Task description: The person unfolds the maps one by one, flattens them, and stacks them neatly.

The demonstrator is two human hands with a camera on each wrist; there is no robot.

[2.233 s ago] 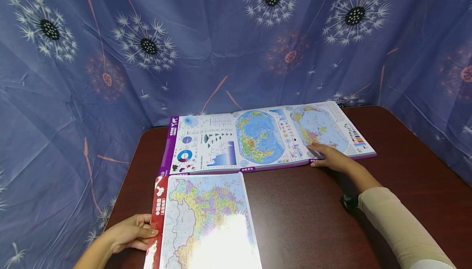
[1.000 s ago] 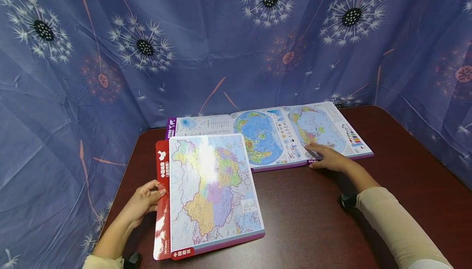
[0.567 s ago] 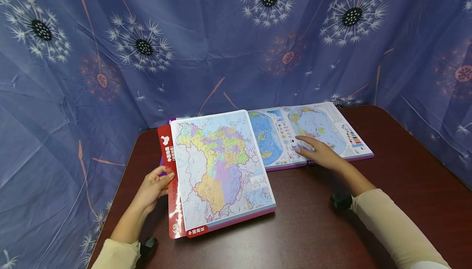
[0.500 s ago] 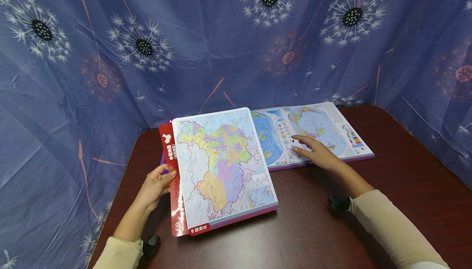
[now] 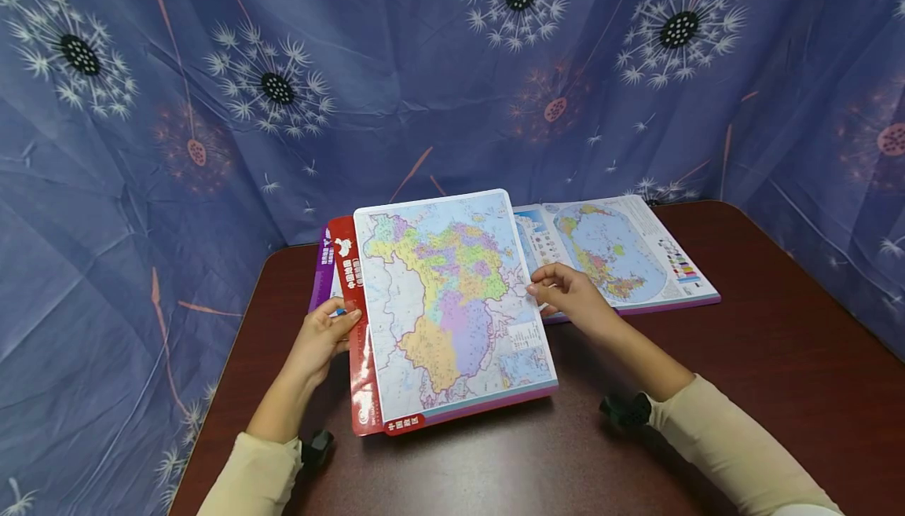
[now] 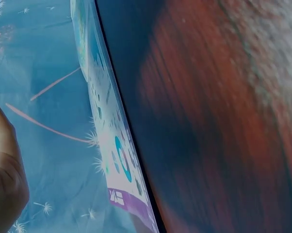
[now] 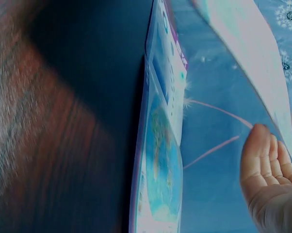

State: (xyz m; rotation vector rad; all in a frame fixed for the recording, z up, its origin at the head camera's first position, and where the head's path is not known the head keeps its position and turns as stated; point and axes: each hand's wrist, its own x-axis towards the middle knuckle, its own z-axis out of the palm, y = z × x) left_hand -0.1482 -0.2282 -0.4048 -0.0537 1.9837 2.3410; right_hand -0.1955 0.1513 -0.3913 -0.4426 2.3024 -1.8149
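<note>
A map booklet [image 5: 452, 304] with a red left margin and a multicoloured map is held up, tilted, over the left part of a purple-edged fold-out world map [image 5: 615, 249]. My left hand [image 5: 321, 339] pinches its red margin, thumb on top. At the opposite side, my right hand [image 5: 576, 296] grips the right edge between thumb and fingers. Seen in the right wrist view, the fingers [image 7: 272, 174] lie under the booklet's pale sheet [image 7: 252, 43]. Only part of my left hand [image 6: 8, 179] enters the left wrist view. The booklet hides much of the world map.
Both maps are over a dark reddish-brown table [image 5: 771, 390] with rounded far corners. A blue curtain [image 5: 396, 68] with dandelion prints hangs behind it and along the sides. Black straps with devices [image 5: 625, 410] are on both wrists.
My left hand has lifted the booklet and carried it forward and right, over the world map. My right hand has left the world map, moved left and taken hold of the booklet's right edge.
</note>
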